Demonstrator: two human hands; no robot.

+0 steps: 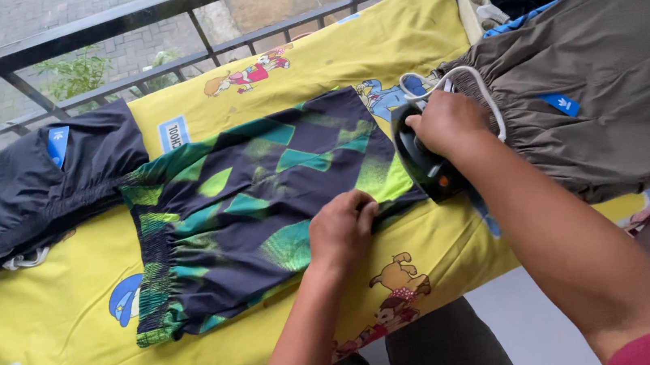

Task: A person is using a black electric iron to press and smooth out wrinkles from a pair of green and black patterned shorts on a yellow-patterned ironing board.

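Green-patterned shorts (246,208) mid-ironing: left hand (340,231) flat, pinning hem, right hand (448,121) gripping iron (421,165); next pass needs taut fabric.

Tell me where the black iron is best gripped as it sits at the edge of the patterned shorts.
By the top handle, from above. The iron rests soleplate-down on the green-and-navy shorts, so only the handle is likely safe to grip. The right hand already wraps it from above, cord trailing behind the wrist; the left hand presses the fabric flat.

Bare yellow sheet (49,336) near left open; dark garment (40,190), grey shorts (616,92) crowd ends.
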